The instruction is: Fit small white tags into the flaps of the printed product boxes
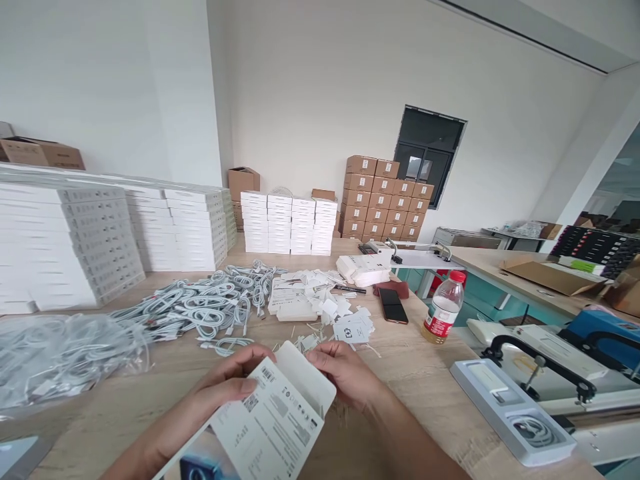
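**At the near side of the wooden bench [400, 393]: printed box in both hands, lower end out of frame**

Printed box [273, 427] is tilted, its text face toward the camera, bottom cut by the frame edge. Fine print too small to read. End flap [313, 380] stands open; can't see inside the box.

Left hand [233, 380]: closed around the box's left edge, thumb on the text face near the barcode. Fingers mostly hidden behind the box.
Right hand [345, 373]: partly curled, thumb and fingers pinching the flap at its far edge. Other fingertips hidden.

Past the hands: loose heap of paper cards [350, 327], too jumbled to count. Left of it, tangled white cables [215, 307]; individual ends hard to trace. Clear plastic bag [65, 360] is cut at left, contents blurred by the film. Flat grey item [17, 453], bottom left, mostly out of frame, can't identify.

Right side: dark phone [393, 307], bottle [444, 308], white tray [543, 448] holding a coiled cable [533, 431]. Blue machine [603, 337] cut off at right. Fan [281, 191] mostly hidden behind white box stacks [287, 227].
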A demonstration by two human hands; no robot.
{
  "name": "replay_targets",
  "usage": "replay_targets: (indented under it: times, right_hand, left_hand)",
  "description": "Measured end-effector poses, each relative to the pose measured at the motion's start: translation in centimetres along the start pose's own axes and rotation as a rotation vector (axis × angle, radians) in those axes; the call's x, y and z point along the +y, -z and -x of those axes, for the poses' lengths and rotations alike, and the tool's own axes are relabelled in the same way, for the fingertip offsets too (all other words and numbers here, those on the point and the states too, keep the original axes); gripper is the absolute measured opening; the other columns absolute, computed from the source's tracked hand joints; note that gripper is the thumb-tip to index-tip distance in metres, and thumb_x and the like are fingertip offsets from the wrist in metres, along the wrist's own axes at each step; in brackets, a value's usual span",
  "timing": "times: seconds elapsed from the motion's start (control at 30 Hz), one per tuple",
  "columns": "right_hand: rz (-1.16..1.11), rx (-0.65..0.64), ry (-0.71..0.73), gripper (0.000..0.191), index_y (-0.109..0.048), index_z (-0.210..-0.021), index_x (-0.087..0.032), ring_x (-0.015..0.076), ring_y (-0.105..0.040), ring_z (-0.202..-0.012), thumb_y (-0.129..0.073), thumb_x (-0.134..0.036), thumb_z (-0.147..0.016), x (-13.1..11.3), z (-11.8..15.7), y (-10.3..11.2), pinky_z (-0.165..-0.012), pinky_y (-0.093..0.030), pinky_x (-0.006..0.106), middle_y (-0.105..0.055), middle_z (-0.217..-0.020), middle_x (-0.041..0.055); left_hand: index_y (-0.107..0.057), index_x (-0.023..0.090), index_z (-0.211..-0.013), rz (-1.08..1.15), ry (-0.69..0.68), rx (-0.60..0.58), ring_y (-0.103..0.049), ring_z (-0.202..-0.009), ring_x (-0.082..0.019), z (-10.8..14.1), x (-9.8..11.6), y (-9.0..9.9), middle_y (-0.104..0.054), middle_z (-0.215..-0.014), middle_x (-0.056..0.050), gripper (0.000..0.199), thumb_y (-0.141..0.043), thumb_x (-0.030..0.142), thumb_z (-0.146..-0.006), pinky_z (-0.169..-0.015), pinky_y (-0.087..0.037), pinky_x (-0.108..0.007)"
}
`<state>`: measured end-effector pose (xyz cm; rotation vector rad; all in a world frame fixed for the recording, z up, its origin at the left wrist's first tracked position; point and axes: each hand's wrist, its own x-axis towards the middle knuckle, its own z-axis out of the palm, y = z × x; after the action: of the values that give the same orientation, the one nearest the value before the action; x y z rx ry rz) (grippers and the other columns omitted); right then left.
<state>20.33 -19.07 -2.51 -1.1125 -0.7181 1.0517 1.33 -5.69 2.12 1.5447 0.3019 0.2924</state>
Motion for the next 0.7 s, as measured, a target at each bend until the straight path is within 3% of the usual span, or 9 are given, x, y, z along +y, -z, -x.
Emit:
replay_targets:
  times: [0.1,0.2,0.3,0.47,0.7]
  right_hand:
    - [-0.106,-0.024,-0.102,0.044,-0.068,-0.069,-0.015,0.0074,-0.047,-0.051,-0.088,-0.051,-0.055,0.3,0.1,-0.7,-0.052,-0.032,0.023,-0.059,-0.057,-0.0036]
    - [-0.047,-0.028,-0.101,0.045,-0.068,-0.068,-0.014,0.0081,-0.049,-0.052,-0.090,-0.049,-0.051,0.6,0.2,-0.9,-0.052,-0.032,0.023,-0.061,-0.058,-0.0028]
    - [0.093,0.012,-0.027,0.043,-0.069,-0.069,-0.015,0.0079,-0.048,-0.051,-0.090,-0.047,-0.050,0.7,0.2,-0.8,-0.052,-0.033,0.023,-0.062,-0.059,-0.0028]
    - [0.322,0.038,0.119,0.031,-0.071,-0.073,-0.016,0.0097,-0.051,-0.057,-0.082,-0.043,-0.066,0.3,0.7,-1.1,-0.056,-0.037,0.024,-0.065,-0.066,-0.0011]
    - [0.542,0.051,0.301,0.010,-0.072,-0.072,-0.017,0.0126,-0.055,-0.066,-0.071,-0.026,-0.075,0.1,1.2,-1.8,-0.061,-0.040,0.026,-0.064,-0.071,-0.0002]
  left_hand:
    - [-0.064,0.028,-0.109,0.051,0.022,-0.121,-0.058,-0.087,-0.026,0.1,-0.2,0.2,-0.065,-0.094,-0.002,0.031,-0.064,0.039,-0.080,-0.076,-0.044,-0.031]
    - [-0.063,0.027,-0.112,0.034,0.009,-0.135,-0.058,-0.088,-0.025,0.2,-0.3,0.3,-0.065,-0.094,-0.002,0.033,-0.063,0.037,-0.081,-0.077,-0.043,-0.031]
    - [-0.056,0.028,-0.124,0.020,0.018,-0.118,-0.060,-0.085,-0.025,0.2,-0.2,0.1,-0.065,-0.095,-0.003,0.045,-0.063,0.038,-0.080,-0.074,-0.045,-0.032]
    - [-0.046,0.029,-0.136,-0.006,0.047,-0.030,-0.064,-0.089,-0.029,0.2,-0.3,0.0,-0.067,-0.103,-0.005,0.064,-0.066,0.042,-0.077,-0.076,-0.048,-0.038]
    - [-0.046,0.029,-0.139,-0.123,0.061,-0.044,-0.060,-0.096,-0.028,0.1,-1.0,0.3,-0.066,-0.105,-0.004,0.062,-0.063,0.041,-0.081,-0.081,-0.044,-0.034]
